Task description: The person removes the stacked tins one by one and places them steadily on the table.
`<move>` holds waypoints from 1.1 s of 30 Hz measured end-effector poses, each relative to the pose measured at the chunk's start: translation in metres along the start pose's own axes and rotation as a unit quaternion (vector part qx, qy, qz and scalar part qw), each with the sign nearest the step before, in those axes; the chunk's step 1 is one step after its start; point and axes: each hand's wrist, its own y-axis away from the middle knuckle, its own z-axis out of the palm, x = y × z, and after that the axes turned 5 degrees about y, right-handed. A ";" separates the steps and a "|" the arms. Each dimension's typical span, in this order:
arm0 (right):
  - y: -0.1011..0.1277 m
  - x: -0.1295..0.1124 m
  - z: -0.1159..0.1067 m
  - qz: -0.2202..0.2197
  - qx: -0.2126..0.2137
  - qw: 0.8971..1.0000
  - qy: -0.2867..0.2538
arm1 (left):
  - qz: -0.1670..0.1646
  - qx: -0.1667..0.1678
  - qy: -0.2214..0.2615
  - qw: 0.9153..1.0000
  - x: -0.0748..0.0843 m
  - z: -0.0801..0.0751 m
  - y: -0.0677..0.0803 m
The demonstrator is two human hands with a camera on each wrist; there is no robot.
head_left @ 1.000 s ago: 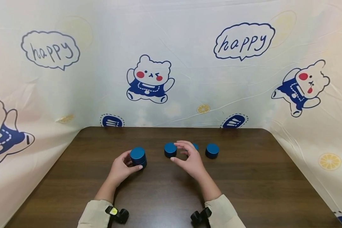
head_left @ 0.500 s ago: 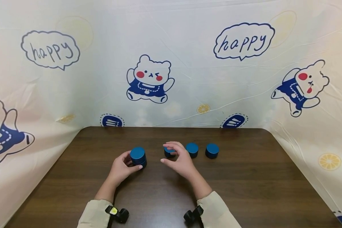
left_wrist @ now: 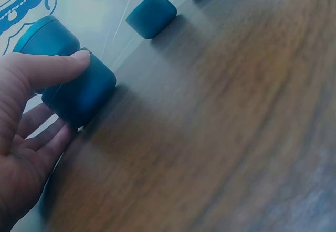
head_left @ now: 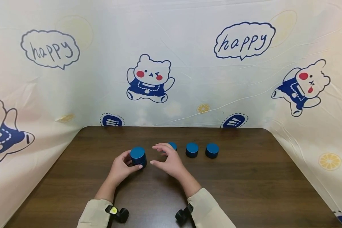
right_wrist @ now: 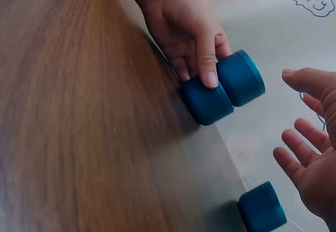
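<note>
Two round blue lidded tins stand stacked at the left of the middle of the table. My left hand (head_left: 121, 168) grips the lower tin (left_wrist: 86, 93), thumb on its near side and fingers round the far side. The upper tin (head_left: 138, 154) sits on it, a little offset in the right wrist view. My right hand (head_left: 171, 162) is just right of the stack, fingers and thumb spread apart, holding nothing. Behind its fingers a third blue tin (head_left: 173, 146) shows only in part in the head view; in the right wrist view that tin (right_wrist: 261, 208) stands on the table.
To the right, two more blue tins, a middle one (head_left: 192, 150) and an outer one (head_left: 212, 151), stand apart in a row on the brown wooden table (head_left: 245, 183). A printed cloth (head_left: 193, 82) hangs behind the table's far edge and along both sides.
My right hand has moved left, past the nearest single tin toward the stack, uncovering the middle tin of the row. My left hand and the stack have stayed where they were.
</note>
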 end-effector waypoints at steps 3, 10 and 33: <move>-0.003 -0.002 0.005 0.003 -0.002 1.000 0.002 | 0.009 0.001 0.001 1.000 -0.001 0.000 0.000; -0.010 -0.006 0.018 0.001 -0.007 1.000 -0.002 | 0.026 0.004 0.005 1.000 -0.003 -0.001 0.000; -0.026 -0.004 0.049 0.018 0.008 1.000 -0.003 | 0.042 0.000 0.017 0.999 0.002 -0.002 0.002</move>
